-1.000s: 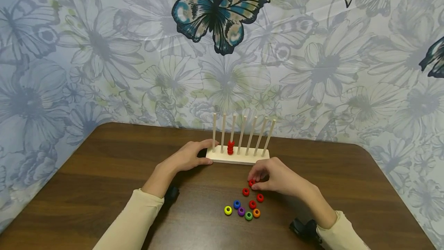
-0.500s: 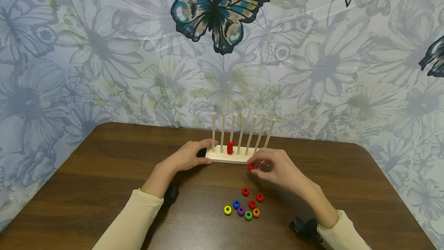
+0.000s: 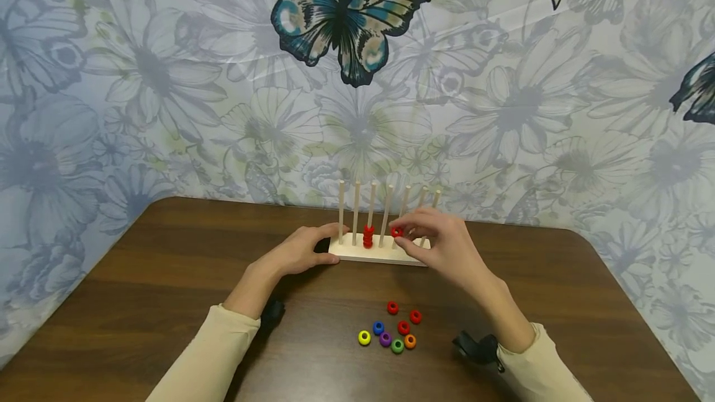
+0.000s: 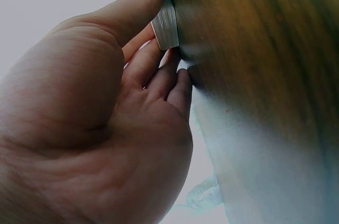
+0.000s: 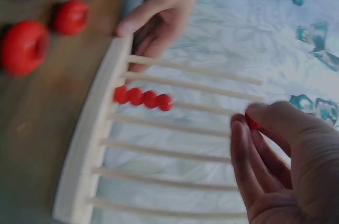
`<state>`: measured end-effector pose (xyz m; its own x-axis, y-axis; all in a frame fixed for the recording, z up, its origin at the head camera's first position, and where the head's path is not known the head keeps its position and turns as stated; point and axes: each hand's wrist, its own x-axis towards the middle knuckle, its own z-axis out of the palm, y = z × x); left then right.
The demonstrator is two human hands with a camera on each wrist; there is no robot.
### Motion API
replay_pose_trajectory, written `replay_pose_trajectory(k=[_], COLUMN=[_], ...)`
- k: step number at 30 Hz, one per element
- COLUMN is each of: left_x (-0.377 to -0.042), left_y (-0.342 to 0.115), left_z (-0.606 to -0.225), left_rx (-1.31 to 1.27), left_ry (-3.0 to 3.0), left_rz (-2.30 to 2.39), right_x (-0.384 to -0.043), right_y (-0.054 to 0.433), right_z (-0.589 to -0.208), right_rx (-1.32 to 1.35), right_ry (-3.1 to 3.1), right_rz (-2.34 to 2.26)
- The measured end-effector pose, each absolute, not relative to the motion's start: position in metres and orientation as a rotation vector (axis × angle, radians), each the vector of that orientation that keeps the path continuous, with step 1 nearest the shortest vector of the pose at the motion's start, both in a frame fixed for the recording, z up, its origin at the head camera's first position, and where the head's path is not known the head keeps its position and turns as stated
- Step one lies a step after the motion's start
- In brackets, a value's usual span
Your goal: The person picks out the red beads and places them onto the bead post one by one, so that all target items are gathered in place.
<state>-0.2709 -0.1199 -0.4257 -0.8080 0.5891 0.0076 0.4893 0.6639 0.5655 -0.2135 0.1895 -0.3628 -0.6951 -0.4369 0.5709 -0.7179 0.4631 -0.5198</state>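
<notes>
A pale wooden rack with several upright pegs stands at the far middle of the brown table. A short stack of red beads sits on its third peg from the left. My left hand grips the rack's left end, thumb on its front edge. My right hand is raised in front of the right pegs and pinches a red bead at its fingertips. Loose red beads and other coloured beads lie on the table nearer to me.
A butterfly-and-flower patterned sheet hangs behind the table and along its left side. The loose beads include yellow, blue, purple, green and orange ones in a small cluster. Black wrist straps show at both cuffs.
My right hand picked a red bead from the cluster and lifted it up and back to the pegs. The left hand stayed on the rack's end.
</notes>
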Motion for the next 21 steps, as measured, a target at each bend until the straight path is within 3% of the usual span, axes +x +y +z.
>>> replay_pose_trajectory(k=[12, 21], left_x=[-0.271, -0.271], left_y=[-0.121, -0.119], left_z=[-0.427, -0.425], left_rx=[0.898, 0.883], left_ry=[2.696, 2.69], left_rz=[0.859, 0.864], right_x=[-0.237, -0.254], right_y=[0.149, 0.135], right_z=[-0.327, -0.329], right_rx=[0.869, 0.794], right_ry=[-2.029, -2.03], right_rz=[1.07, 1.019])
